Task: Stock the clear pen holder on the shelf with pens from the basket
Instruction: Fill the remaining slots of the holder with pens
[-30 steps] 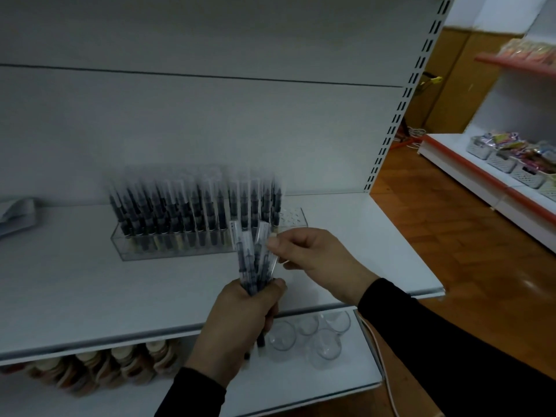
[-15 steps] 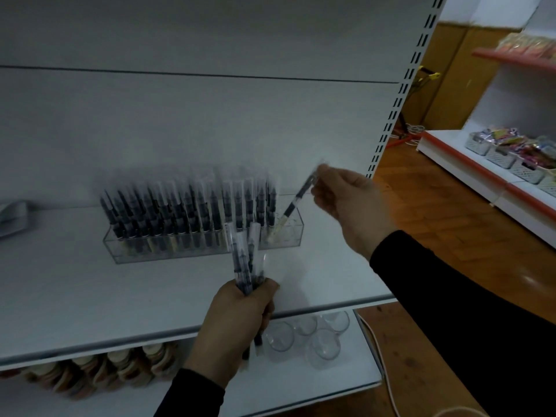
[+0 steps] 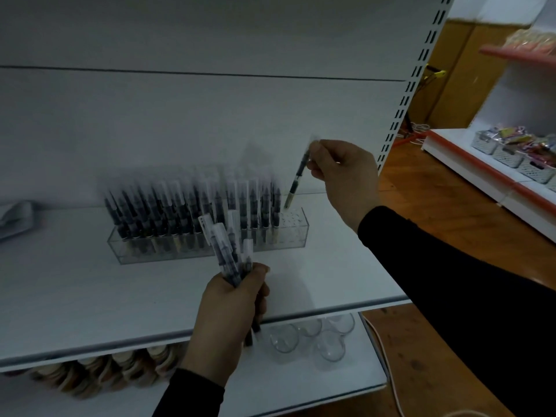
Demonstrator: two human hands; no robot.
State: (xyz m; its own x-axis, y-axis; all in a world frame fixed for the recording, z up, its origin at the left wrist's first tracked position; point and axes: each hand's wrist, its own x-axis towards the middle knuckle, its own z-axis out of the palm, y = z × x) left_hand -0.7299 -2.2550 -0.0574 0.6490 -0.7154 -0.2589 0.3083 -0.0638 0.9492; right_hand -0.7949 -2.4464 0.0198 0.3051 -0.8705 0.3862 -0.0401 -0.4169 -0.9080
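The right hand point(image 3: 343, 179) pinches one slim dark pen with a pale tip point(image 3: 296, 182) by its upper end, finger and thumb clamped on the barrel. The pen hangs tilted, its tip below and to the left of that grip, just above the unfilled right end of the long clear plastic pen holder point(image 3: 293, 233) on the white metal shelf point(image 3: 75, 290).

To seat it well, I judge the pen should be brought upright first, so the tip meets a hole squarely. It should go into the nearest free hole beside the last standing pen, and the pinch should loosen only once the barrel stands alone.

The left hand point(image 3: 231, 308) wraps round a bunch of clear-capped spare pens point(image 3: 228, 245), the caps fanning above that grip and the barrels poking out below. About five or six show; blur hides the exact number.

Count: one pen in transit, one bunch, one holder. The standing pens point(image 3: 192, 209) run to several dozen, too blurred to number. The basket is not in view.
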